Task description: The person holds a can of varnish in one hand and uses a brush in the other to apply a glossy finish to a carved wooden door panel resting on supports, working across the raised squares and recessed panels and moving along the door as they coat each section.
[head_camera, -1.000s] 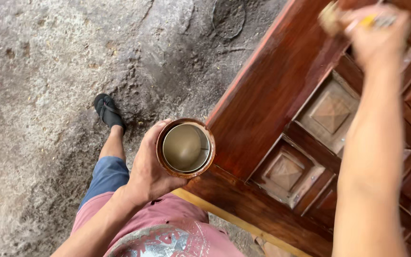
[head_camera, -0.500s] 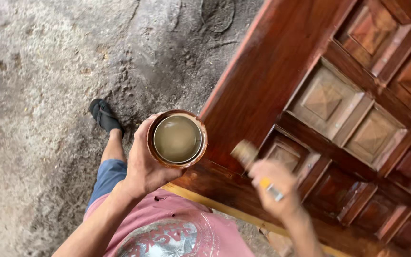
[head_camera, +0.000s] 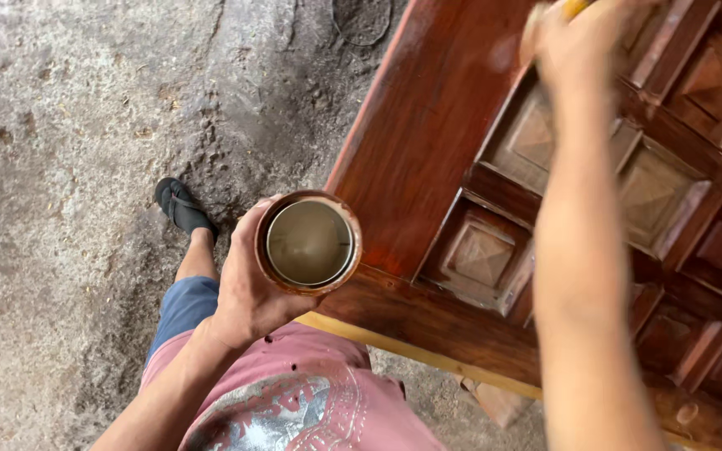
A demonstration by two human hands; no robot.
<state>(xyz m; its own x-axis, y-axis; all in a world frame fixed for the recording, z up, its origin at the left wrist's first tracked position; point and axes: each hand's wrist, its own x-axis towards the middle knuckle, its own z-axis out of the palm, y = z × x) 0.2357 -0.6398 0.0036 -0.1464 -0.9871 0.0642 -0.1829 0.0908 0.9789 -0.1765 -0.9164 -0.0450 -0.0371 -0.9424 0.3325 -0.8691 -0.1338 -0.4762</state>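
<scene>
My left hand (head_camera: pixel 244 292) grips a round open tin (head_camera: pixel 308 243) with a stained rim and pale brownish liquid inside, held beside the near corner of a reddish-brown panelled wooden door (head_camera: pixel 428 134) lying flat. My right hand (head_camera: pixel 574 38), blurred at the top of the view, is stretched out over the door's raised panels and closed on a brush with a yellow handle (head_camera: pixel 577 7); the bristles are smeared by motion and hard to make out. My right forearm crosses over the door panels.
Rough grey concrete floor (head_camera: pixel 85 125) fills the left. My foot in a black sandal (head_camera: pixel 179 205) stands near the door's corner. A pale wooden strip (head_camera: pixel 428 355) runs under the door's near edge, and a brick-like block (head_camera: pixel 499 401) sits below it.
My right hand went from the far panels down to the near edge beside the tin, then back up to the far panels. The tin stayed in my left hand.
</scene>
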